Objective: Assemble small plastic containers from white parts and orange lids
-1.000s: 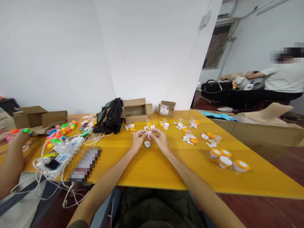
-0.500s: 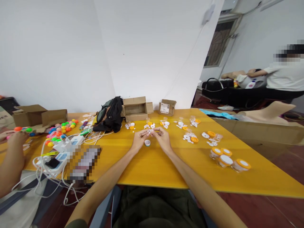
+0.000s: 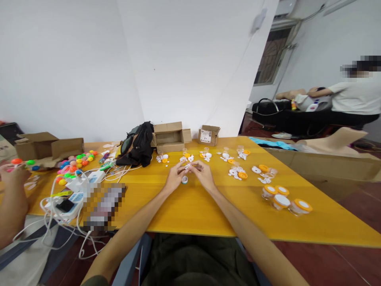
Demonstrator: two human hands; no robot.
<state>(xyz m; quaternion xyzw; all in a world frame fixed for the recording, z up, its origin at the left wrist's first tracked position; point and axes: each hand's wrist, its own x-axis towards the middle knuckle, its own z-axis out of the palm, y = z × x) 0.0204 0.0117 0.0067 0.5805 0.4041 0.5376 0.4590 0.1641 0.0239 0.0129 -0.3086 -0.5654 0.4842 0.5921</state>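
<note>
Working at the middle of the wide yellow surface [image 3: 190,214], the person has both forearms stretched forward, in front of an open cardboard box [image 3: 170,137] and a black bag [image 3: 139,146]. At the far left a co-worker's hand [image 3: 12,176] is busy near a heap of coloured balls [image 3: 76,163], well apart from the person's own. The left hand [image 3: 174,180] and the right hand [image 3: 206,178] face each other with their fingertips met. To the right, three orange-lidded jars [image 3: 281,200] stand together near the edge. Loose white and orange bits [image 3: 236,172] lie scattered beyond the hands. Just below the fingertips a little round pot [image 3: 185,180] sits upright on the surface, untouched. The fingers of both hands are closed in a shared pinch on a small white speckled piece [image 3: 187,167], held just above that pot. Whether it is one piece or several pressed together is too small to tell.

Such fine work probably goes best with the heels of both hands resting on the surface, so that only the fingertips move. Holding the piece right over the pot looks wise, since a slip would then land in or beside it, not among the scattered bits. Light, even pressure from both sides should be enough. A hard squeeze could flick so small a thing away.
</note>
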